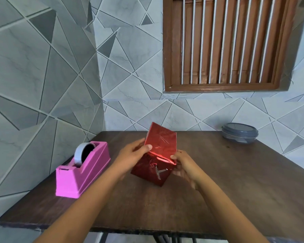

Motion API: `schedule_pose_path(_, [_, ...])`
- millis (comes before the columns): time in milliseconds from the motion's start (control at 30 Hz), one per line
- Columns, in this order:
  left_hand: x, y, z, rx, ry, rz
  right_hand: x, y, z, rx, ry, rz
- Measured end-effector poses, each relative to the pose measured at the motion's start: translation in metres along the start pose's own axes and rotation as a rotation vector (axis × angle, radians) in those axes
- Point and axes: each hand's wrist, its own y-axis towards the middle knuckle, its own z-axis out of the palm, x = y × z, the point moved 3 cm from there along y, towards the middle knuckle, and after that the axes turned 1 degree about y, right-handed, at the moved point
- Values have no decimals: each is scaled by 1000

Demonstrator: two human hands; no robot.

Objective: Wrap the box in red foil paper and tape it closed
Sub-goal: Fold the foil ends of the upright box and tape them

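Where: the box [153, 172] sits mid-frame on the bench [218, 190], mostly covered, one red foil flap [161, 141] standing up.
Handling: foil looks thin, slick, easily creased (box probably light); take the flap by its edges.
Pose: left hand [132, 155] pinches the flap's left edge, thumb in front; right hand [184, 165] pinches its lower right corner, forearms converging.

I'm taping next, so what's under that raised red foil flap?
Under the foil flap, the box top shows as a bright red strip between the left hand and right hand. The box's own surface is covered.
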Motion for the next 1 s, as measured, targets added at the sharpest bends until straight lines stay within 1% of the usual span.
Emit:
schedule_pose_path(67, [-16,5,-1,-61,403,60,-1,5,-3,27,-22,37])
schedule_pose_path(133, [-29,5,8,-101,717,112,0,7,-6,-24,-34,50])
schedule_pose_path(167, [-35,3,16,-121,800,164,0,6,-11,-65,-43,60])
schedule_pose_path(233, [-42,-1,35,-128,855,248,-4,5,-21,-151,-101,51])
schedule_pose_path(300, [-41,-2,54,-49,884,285,-5,2,-28,-198,-157,26])
schedule_pose_path(333, [-40,-2,60,24,871,273,-6,1,-31,-216,-134,27])
schedule_pose_path(367, [-37,-2,62,81,787,255,-5,-1,-33,-226,-97,24])
schedule_pose_path(400, [-37,-2,59,97,635,236,-3,-4,-35,-239,-57,30])
schedule_pose_path(433, [-35,0,51,71,466,222,-1,-6,-37,-240,-20,36])
schedule_pose_path(467, [-33,4,40,7,307,221,0,-7,-38,-246,3,36])
schedule_pose_path(500, [-28,9,27,-68,186,189,1,-8,-40,-239,-3,22])
schedule_pose_path(533, [-19,14,14,-110,99,120,2,-7,-38,-236,-8,3])
schedule_pose_path(567, [-9,17,6,-86,31,22,3,-8,-35,-213,-12,-10])
schedule_pose_path(633, [10,16,5,53,-63,-163,6,-6,-25,-175,-32,-13])
schedule_pose_path(700, [24,12,14,144,-189,-273,6,-2,-15,-148,-89,-14])
schedule_pose_path(733, [26,9,19,170,-260,-296,9,-3,-11,-146,-104,-30])
schedule_pose_path(800, [26,5,21,153,-295,-295,9,-2,-9,-140,-93,-38])
schedule_pose_path(1000, [30,5,13,63,-223,-276,12,2,2,-120,-38,-54])
